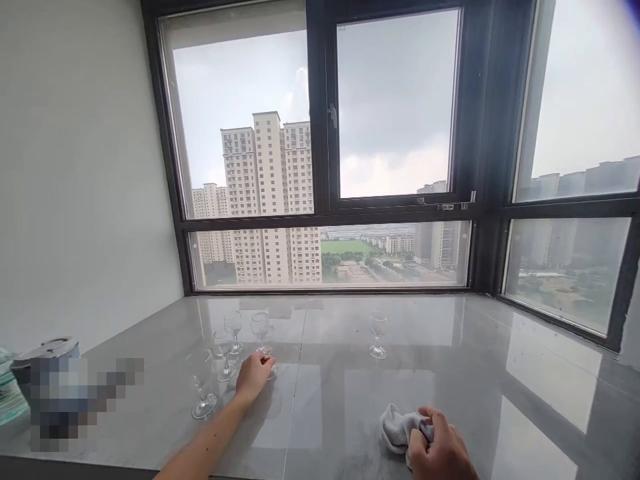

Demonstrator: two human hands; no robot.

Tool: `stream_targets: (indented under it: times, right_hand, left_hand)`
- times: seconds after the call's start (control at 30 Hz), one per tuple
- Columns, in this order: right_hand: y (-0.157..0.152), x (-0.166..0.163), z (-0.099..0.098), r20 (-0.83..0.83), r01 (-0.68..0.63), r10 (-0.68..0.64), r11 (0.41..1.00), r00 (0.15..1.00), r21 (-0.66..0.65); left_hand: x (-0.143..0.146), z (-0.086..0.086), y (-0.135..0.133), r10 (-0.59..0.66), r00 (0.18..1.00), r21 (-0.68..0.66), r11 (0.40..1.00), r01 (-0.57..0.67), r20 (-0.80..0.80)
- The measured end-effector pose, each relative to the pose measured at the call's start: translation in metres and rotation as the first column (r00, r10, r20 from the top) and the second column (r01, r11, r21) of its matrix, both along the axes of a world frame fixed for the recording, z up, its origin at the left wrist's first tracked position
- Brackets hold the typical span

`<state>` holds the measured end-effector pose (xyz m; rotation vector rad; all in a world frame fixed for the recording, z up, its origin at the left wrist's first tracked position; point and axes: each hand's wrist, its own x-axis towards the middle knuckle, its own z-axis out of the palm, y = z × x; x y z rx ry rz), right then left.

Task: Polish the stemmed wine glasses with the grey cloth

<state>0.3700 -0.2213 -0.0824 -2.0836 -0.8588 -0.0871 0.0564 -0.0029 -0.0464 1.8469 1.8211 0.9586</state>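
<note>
With twelve o'clock straight ahead of you, your left hand (256, 375) is at eleven, its fingers bent together at the foot of a stemmed glass (273, 371); I cannot tell whether they grip it or only touch it. Other glasses (204, 405) stand close around that hand, from ten to eleven o'clock. Your right hand (443, 447), at two, has its fingers closed on a bunched grey cloth (397, 427). A lone glass (378, 327) stands upright at one o'clock, beyond the cloth and well apart from the group.

At ten, a grey container (47, 370) has a pixelated side, so any writing there cannot be read. Glassware (9, 397) sits just beside it, cut off by the picture's edge.

The tiled ledge (340, 400) shows its front edge at nine o'clock, near the container. At twelve it ends against the dark window frame (330, 291), well apart from both your hands; at ten it meets the pale wall (90, 180). A tile joint (293, 400) runs between your hands, and glossy tile spreads from the cloth towards the frame at two o'clock
</note>
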Motion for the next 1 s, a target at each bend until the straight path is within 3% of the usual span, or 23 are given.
stream_targets:
  times: [0.23, 0.33, 0.4, 0.47, 0.53, 0.67, 0.77, 0.9, 1.0]
  right_hand:
    - [0.008, 0.006, -0.011, 0.065, -0.009, 0.006, 0.999, 0.998, 0.051]
    - [0.006, 0.003, -0.007, 0.052, -0.006, 0.004, 0.999, 0.999, 0.038]
    - [0.003, 0.0, -0.003, 0.036, 0.004, -0.004, 1.0, 0.999, 0.024]
    - [0.001, -0.002, 0.001, 0.029, 0.005, -0.005, 1.0, 1.0, 0.028]
    - [0.0, -0.003, 0.003, 0.03, 0.007, -0.008, 0.999, 1.0, 0.041]
    - [0.001, -0.002, 0.0, 0.055, 0.006, -0.011, 0.997, 0.998, 0.078]
    - [0.002, -0.001, -0.003, 0.081, 0.009, -0.016, 0.995, 0.997, 0.095]
    - [0.002, -0.001, -0.002, 0.081, 0.004, -0.011, 0.996, 0.997, 0.086]
    - [0.0, -0.003, 0.001, 0.054, -0.003, -0.001, 0.997, 0.999, 0.071]
  left_hand:
    - [-0.018, -0.011, -0.009, 0.183, 0.978, -0.021, 0.983, -0.182, 0.099]
    - [-0.005, -0.02, -0.035, 0.098, 0.991, -0.022, 0.995, -0.096, 0.093]
    - [0.022, -0.022, -0.055, -0.113, 0.991, 0.007, 0.994, 0.113, 0.078]
    - [0.065, -0.019, -0.07, -0.332, 0.94, 0.018, 0.943, 0.331, 0.08]
    - [0.12, -0.015, -0.074, -0.453, 0.886, 0.008, 0.891, 0.455, 0.102]
    - [0.231, -0.005, -0.05, -0.438, 0.869, 0.02, 0.895, 0.446, 0.228]
    - [0.292, -0.001, -0.023, -0.416, 0.857, -0.024, 0.896, 0.443, 0.304]
    - [0.323, 0.002, 0.0, -0.459, 0.815, -0.085, 0.852, 0.517, 0.353]
    - [0.303, 0.001, -0.006, -0.5, 0.793, -0.076, 0.828, 0.555, 0.349]
